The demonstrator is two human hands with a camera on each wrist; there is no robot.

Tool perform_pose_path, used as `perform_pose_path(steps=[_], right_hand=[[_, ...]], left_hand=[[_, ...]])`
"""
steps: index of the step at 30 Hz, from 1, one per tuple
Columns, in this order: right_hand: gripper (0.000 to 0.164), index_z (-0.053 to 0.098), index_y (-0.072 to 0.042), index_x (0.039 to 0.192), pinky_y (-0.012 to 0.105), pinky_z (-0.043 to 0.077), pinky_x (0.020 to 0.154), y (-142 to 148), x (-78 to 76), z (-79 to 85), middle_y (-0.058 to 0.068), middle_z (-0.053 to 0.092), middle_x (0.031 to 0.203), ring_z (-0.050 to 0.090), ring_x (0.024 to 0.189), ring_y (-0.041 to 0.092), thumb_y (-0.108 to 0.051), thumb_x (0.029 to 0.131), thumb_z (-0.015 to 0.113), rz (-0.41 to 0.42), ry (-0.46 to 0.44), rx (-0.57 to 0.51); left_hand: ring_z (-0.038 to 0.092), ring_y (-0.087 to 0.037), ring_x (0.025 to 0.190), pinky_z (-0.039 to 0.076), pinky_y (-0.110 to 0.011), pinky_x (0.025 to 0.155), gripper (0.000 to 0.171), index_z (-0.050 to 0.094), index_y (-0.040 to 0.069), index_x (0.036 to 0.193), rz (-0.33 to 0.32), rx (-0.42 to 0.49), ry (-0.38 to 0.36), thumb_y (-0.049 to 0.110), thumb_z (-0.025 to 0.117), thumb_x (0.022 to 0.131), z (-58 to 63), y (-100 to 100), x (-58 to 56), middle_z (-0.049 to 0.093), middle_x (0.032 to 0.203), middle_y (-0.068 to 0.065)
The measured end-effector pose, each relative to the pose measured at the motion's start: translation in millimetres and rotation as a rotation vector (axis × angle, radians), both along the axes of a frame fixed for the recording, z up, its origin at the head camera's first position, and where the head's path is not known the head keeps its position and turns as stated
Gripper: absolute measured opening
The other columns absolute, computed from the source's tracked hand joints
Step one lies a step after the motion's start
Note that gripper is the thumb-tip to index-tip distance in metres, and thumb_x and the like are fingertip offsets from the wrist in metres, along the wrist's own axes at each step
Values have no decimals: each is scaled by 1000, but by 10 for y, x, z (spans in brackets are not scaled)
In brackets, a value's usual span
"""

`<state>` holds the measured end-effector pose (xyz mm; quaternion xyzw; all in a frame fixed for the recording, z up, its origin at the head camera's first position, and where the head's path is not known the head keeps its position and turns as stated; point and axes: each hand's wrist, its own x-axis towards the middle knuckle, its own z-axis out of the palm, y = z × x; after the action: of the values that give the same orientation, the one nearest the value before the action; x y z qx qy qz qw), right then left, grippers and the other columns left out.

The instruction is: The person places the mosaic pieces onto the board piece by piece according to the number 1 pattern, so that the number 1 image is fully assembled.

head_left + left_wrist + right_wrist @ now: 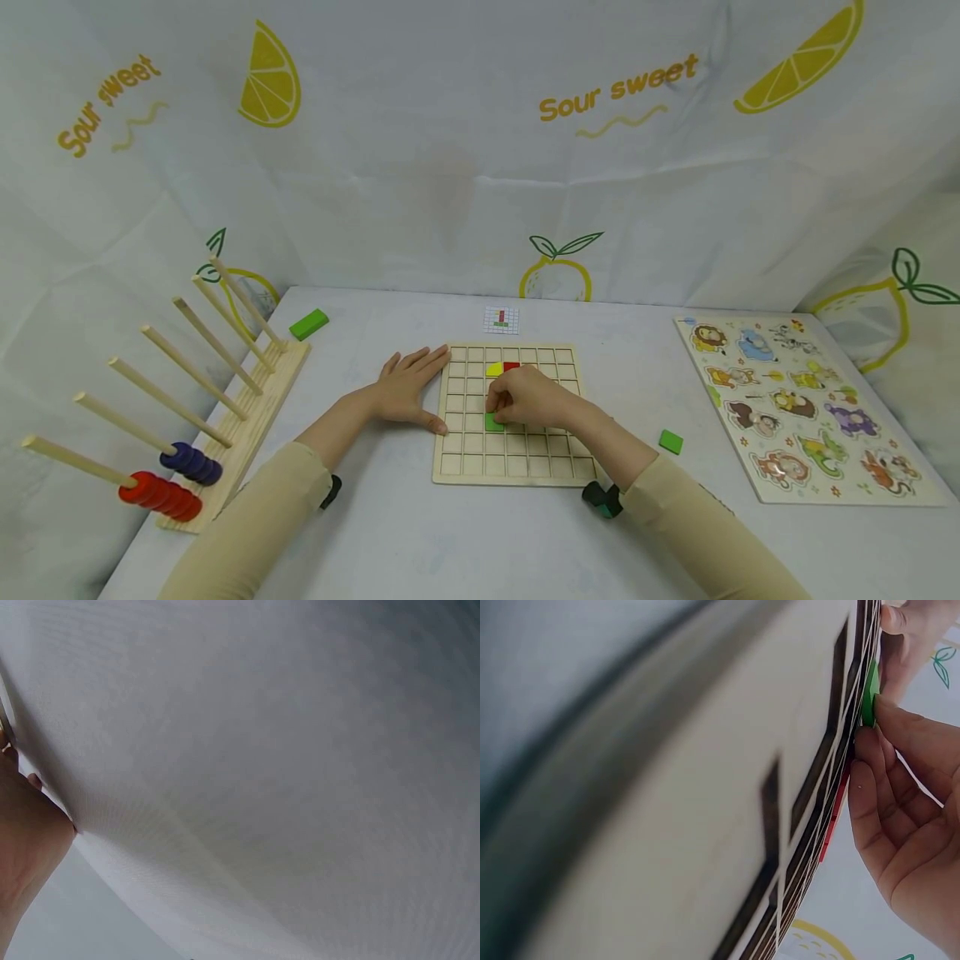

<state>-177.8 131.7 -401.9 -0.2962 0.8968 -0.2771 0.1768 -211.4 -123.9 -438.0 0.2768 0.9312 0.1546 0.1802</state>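
A wooden grid board (453,462) lies on the white table. My left hand (408,387) is spread flat at its left side, fingertips by the top left corner and thumb at the edge. Over the middle of the board, my right hand (532,398) has curled fingers and pinches a green square tile (493,422) down at the grid. The right wrist view shows the thumb at that tile's edge (870,694). Just beyond the fingers are a yellow tile (494,369) and a red tile (512,366) in the grid, the red partly hidden by the hand.
Left stands a wooden peg rack (281,367) with red rings (161,495) and blue rings (191,463). A green block (309,324) lies behind it. A small pattern card (501,320) sits beyond the board. Right are a loose green tile (671,442) and an animal puzzle (750,454).
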Motion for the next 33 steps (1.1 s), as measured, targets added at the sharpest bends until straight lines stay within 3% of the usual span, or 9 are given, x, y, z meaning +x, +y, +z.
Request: perform_pose_path(steps=[18, 33], right_hand=[[4, 75, -11, 89, 18, 51, 70, 37, -26, 30, -4, 71, 81, 60, 73, 4, -8, 86, 73, 11, 23, -18], [7, 74, -12, 93, 26, 53, 75, 446, -104, 192, -3, 72, 88, 61, 81, 11, -10, 88, 72, -128, 34, -59]], left_hand=[[2, -31, 158, -3, -67, 121, 122, 8, 20, 161, -8, 17, -8, 68, 76, 71, -14, -5, -9, 1, 170, 5], [3, -33, 157, -2, -68, 120, 123, 8, 18, 161, -12, 12, -1, 66, 76, 71, 25, -7, 16, 2, 170, 2]])
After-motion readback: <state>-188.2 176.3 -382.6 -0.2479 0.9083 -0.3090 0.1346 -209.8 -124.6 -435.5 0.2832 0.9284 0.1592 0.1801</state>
